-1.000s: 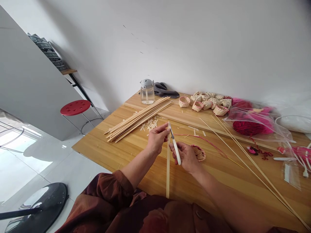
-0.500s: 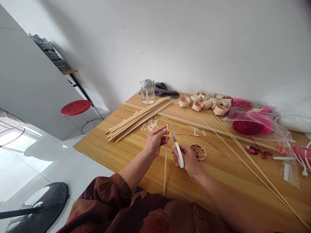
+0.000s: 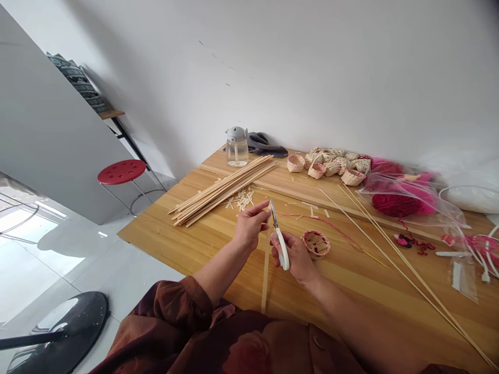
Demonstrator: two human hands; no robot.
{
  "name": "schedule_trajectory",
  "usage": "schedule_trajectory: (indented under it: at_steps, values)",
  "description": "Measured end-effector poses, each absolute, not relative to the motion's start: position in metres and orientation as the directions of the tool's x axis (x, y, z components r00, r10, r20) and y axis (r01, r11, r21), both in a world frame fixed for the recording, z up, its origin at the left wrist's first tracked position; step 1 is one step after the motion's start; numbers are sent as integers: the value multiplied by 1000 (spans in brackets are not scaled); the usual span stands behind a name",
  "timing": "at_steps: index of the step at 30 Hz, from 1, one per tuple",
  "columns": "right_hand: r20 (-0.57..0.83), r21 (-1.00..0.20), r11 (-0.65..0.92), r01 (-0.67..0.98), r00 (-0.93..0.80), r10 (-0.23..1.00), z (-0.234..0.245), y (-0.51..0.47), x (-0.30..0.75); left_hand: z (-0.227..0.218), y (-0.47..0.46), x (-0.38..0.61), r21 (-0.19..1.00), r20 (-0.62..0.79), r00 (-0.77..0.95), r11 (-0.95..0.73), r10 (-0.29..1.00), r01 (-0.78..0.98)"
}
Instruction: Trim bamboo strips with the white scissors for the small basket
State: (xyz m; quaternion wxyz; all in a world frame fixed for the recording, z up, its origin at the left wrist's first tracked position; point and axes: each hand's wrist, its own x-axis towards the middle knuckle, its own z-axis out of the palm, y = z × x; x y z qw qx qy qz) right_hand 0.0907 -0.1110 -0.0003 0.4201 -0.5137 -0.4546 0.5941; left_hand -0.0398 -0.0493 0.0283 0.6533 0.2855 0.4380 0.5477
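Observation:
My left hand [image 3: 250, 223] pinches a thin, flat bamboo strip [image 3: 265, 275] near its upper end. The strip hangs down toward my lap. In my right hand [image 3: 297, 254] are scissors [image 3: 283, 252] with white handles, their blades pointing up and away from me. The blade tips lie against the strip's top end, beside my left fingertips; whether the blades are closed on it I cannot tell. Just right of my right hand, a small woven basket [image 3: 315, 244] with a pink rim rests on the wooden table [image 3: 226, 265].
A bundle of bamboo strips [image 3: 222, 192] lies at left, with short offcuts [image 3: 240, 199] beside it. Behind stand a water jug [image 3: 237, 148] and several small baskets [image 3: 331, 163]. Bagged yarn [image 3: 401, 200], long strips [image 3: 405, 265] and a needle with pink yarn [image 3: 374, 257] are at right.
My right hand has moved the scissors slightly left, bringing their tips from beside the strip to its upper end. My left hand has barely moved and still pinches the strip.

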Motion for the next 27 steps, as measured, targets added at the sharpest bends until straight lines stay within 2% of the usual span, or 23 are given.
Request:
schedule_trajectory:
  at_steps: [27]
  values:
    - [-258,-964,-251,83,-80,963,-6,-105,92,14,-44,-40,828,-295,15,263,955,-496]
